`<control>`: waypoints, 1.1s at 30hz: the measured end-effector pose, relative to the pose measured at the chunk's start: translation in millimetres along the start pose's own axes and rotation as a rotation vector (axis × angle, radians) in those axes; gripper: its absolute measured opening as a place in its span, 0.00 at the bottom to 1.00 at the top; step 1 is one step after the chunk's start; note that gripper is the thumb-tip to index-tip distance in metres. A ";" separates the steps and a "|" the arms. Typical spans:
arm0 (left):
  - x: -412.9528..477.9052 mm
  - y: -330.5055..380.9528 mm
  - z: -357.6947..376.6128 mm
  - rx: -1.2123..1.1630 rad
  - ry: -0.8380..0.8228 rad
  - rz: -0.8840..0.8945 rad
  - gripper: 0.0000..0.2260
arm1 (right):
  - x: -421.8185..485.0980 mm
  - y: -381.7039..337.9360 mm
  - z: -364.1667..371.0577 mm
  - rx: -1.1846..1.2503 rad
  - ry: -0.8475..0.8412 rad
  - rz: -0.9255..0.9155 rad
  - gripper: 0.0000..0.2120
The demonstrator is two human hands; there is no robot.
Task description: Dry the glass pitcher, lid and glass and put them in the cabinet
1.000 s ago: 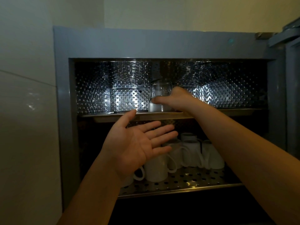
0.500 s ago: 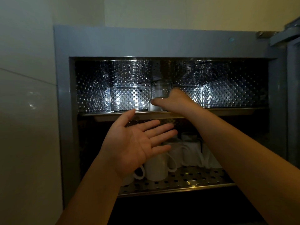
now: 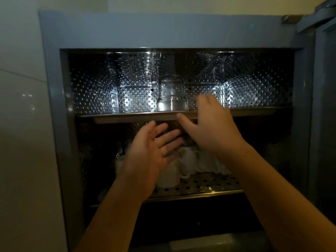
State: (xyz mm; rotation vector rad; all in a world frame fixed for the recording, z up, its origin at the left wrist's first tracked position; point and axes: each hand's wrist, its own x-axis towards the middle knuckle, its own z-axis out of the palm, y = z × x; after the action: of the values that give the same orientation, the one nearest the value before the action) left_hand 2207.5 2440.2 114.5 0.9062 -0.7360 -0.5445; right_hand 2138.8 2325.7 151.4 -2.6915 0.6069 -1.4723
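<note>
1. Open grey cabinet [image 3: 163, 30], seen from the front, with perforated, shiny metal lining inside.
2. On the upper shelf [image 3: 127, 115], close to its front edge and about midway along it: clear glass [image 3: 171, 95], standing alone, touched by neither hand.
3. Just right of the glass, over the front edge of the same shelf: right hand [image 3: 211, 128], somewhat blurred, back toward the camera. Grip open, fingers loosely spread, nothing held; thumb tip in front of the shelf edge, below the glass.
4. Lower and to the left, in front of the dark gap between the two shelves: left hand [image 3: 151, 153], palm turned toward the right hand. Grip open, fingers straight and fanned, nothing held.
5. On the lower shelf [image 3: 200, 188], behind the left hand and toward the shelf's middle: cluster of white mugs [image 3: 169, 177], packed together, partly hidden by both hands.
6. At the cabinet's right edge: grey door [image 3: 325, 88], swung open.
7. Pitcher and lid: not in view.
</note>
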 end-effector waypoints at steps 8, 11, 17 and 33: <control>-19.2 -54.0 1.4 0.700 0.181 0.488 0.13 | -64.9 29.7 12.9 -0.039 -0.067 -0.065 0.24; -30.9 -74.3 -6.9 0.964 0.170 0.539 0.18 | -92.8 39.3 31.1 -0.063 -0.041 -0.123 0.22; -56.7 -107.5 -24.3 1.383 0.171 0.508 0.22 | -139.0 54.6 57.4 -0.036 -0.057 -0.117 0.23; -146.1 -146.7 -49.9 1.934 0.156 0.442 0.24 | -232.2 38.2 61.4 -0.067 -0.196 -0.141 0.26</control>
State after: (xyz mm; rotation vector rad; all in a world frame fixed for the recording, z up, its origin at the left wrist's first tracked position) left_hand 2135.7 2491.4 -79.3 2.3830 -1.1992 0.9086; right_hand 2064.5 2359.0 -77.7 -2.9377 0.4732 -1.2124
